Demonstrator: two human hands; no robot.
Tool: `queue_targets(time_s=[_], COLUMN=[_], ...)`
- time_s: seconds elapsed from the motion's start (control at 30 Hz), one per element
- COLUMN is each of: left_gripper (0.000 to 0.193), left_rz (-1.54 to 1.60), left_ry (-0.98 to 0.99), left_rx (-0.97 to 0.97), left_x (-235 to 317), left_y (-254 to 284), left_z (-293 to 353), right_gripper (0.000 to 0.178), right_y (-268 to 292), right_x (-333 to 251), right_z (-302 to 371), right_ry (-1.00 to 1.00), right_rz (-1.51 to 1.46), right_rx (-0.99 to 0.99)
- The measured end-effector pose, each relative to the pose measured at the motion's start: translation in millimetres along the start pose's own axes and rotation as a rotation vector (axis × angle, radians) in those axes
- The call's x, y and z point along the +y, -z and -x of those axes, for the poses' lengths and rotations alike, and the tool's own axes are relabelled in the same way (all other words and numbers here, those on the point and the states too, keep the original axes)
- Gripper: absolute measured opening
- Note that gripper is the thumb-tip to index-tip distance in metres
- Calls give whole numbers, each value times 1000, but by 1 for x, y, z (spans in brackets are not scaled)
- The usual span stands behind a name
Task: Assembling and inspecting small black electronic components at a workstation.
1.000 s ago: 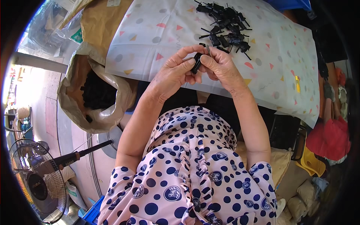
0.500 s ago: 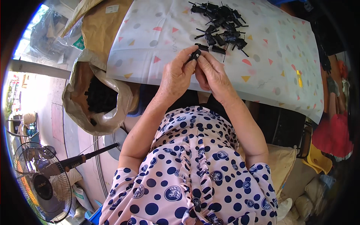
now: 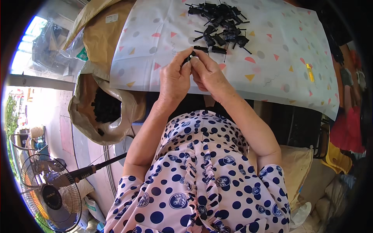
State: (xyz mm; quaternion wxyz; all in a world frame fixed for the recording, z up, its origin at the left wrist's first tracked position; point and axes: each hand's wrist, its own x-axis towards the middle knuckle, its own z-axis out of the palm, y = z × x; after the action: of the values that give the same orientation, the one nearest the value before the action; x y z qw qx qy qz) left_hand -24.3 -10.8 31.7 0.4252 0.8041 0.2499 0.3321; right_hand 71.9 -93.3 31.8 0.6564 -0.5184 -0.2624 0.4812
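Close together at the table's near edge, my left hand and my right hand both pinch a small black plastic part. Most of it is covered by my fingers, so its full shape is hidden. Just beyond my fingertips lie two short black pieces, one of them a dark block. A heap of black plastic parts with thin rods sticking out spreads farther back on the table.
A patterned white cloth covers the table. On its right lies a yellow tool. An open sack at the left holds many black pieces. Lower left stands a fan; brown paper packaging rests at the far left.
Both hands have shifted slightly left in the picture with the black part still between them. The whole scene has shifted a little as my head moved.
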Motion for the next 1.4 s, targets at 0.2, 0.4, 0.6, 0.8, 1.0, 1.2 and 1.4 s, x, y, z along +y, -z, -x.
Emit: queue_targets(time_s=[0.2,0.4,0.6,0.8,1.0,1.2,1.4], left_gripper=[26,32,32,50,74,66,43], left_rz=[-246,-752,-1100,-615,174,256,507], left_ry=[3,109,202,92,98,138,216], left_rx=[165,293,72,303,-101,-234,-177], left_x=[7,-49,-101,-60,-17,-26,-27], left_y=[72,222,235,155,23,-5,-11], left_z=[12,58,83,48,7,-10,-8], right_gripper=[25,28,25,26,23,20,22], right_y=[57,94,91,94,54,27,31], right_x=[-14,-19,-17,-25,-24,-21,-11], right_z=[-29,-48,-59,-63,-54,-34,-21], right_ry=[262,363,328,230,-13,-118,-64], right_rz=[692,1623,1790,1345,558,394,223], right_rx=[-125,173,83,106,37,56,15])
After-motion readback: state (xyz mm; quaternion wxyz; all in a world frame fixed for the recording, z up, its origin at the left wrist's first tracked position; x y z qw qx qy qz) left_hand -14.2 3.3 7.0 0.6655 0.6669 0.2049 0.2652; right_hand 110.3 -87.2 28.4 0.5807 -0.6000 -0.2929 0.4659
